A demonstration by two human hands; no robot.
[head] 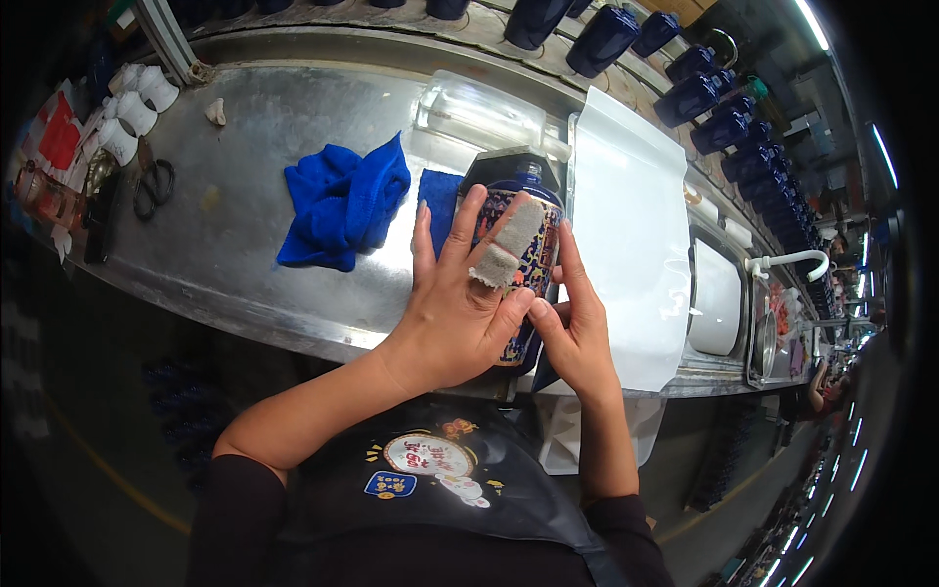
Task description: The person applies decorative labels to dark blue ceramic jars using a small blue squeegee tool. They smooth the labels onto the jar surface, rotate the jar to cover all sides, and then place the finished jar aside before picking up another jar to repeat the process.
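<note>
A dark blue bottle point(530, 192) with a colourful floral pattern lies on its back or leans before me, its neck pointing away, over a dark octagonal support point(490, 161). My left hand point(462, 293) is spread flat across its patterned face, with grey cloth wrapped around one finger. Against the bottle's right side rests my right hand point(579, 315), its thumb near the left thumb and its fingers along the edge. A flat blue cloth point(438, 209) shows beside the left fingers, and a crumpled blue cloth point(345, 205) lies farther left.
A clear glass bottle point(484, 110) lies behind the support. White sheeting point(631, 242) covers the bench at right, before a sink with a white faucet point(788, 260). Scissors point(154, 183) and white objects point(136, 110) are at left. Rows of blue bottles point(603, 40) stand behind; another person point(825, 389) is far right.
</note>
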